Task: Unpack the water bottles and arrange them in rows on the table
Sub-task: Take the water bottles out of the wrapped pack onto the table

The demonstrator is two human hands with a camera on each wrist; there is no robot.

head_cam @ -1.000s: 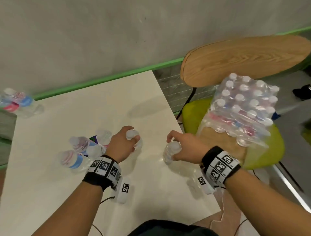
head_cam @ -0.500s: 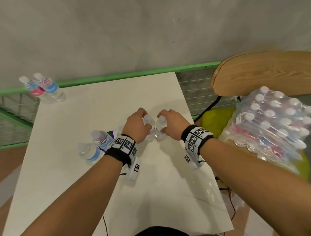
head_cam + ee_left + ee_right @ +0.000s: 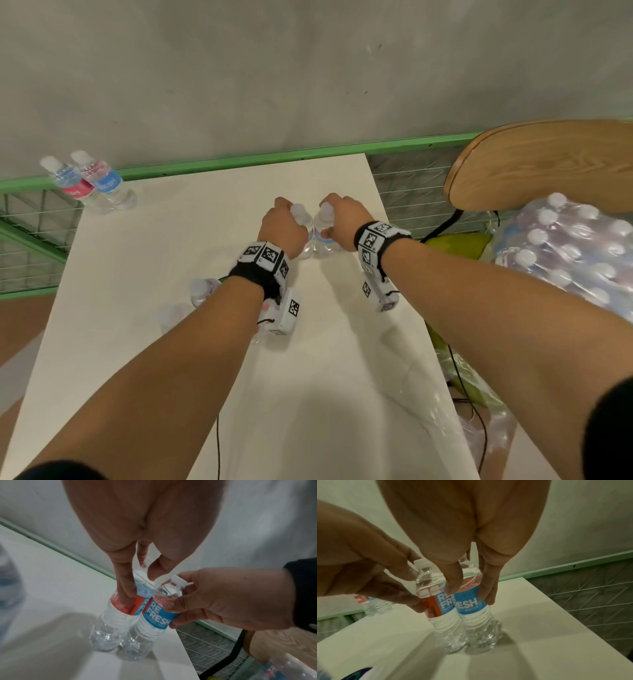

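Two small clear water bottles stand upright and touching on the white table (image 3: 144,260). My left hand (image 3: 282,229) grips the left bottle (image 3: 303,222) near its top; its red and blue label shows in the left wrist view (image 3: 126,605). My right hand (image 3: 342,222) grips the right bottle (image 3: 323,233), whose blue label (image 3: 467,601) sits under my fingers (image 3: 486,588). Another pair of bottles (image 3: 92,181) stands at the table's far left corner. A shrink-wrapped pack of bottles (image 3: 575,246) lies on the chair to the right.
More loose bottles (image 3: 202,291) stand under my left forearm, partly hidden. A wooden chair back (image 3: 548,161) rises at the right. A green rail (image 3: 239,159) and wire mesh run behind the table. Torn plastic wrap (image 3: 445,421) hangs at the table's near right edge.
Both hands carried their bottles together, then farther toward the table's back edge, and the bottles now stand side by side on the surface.
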